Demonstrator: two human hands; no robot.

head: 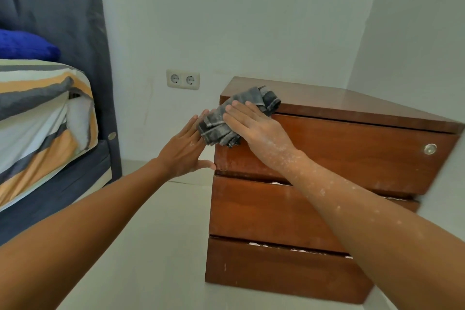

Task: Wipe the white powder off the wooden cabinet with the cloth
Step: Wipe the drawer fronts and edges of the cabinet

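Observation:
A brown wooden cabinet (339, 158) with three drawer fronts stands on the floor by the wall. My right hand (254, 131) presses a crumpled grey cloth (234, 118) flat against the top drawer's upper left corner. White powder (276, 183) lies in the gaps between drawers, and specks of it dust my right wrist and forearm. My left hand (186, 148) is open with fingers spread, held at the cabinet's left edge just below the cloth, its fingertips touching the cloth's end.
A bed (42, 118) with a striped sheet and a blue pillow (25, 44) stands at the left. A double wall socket (183, 79) sits between bed and cabinet. A round lock (430, 149) is on the top drawer. Pale floor tiles lie in front.

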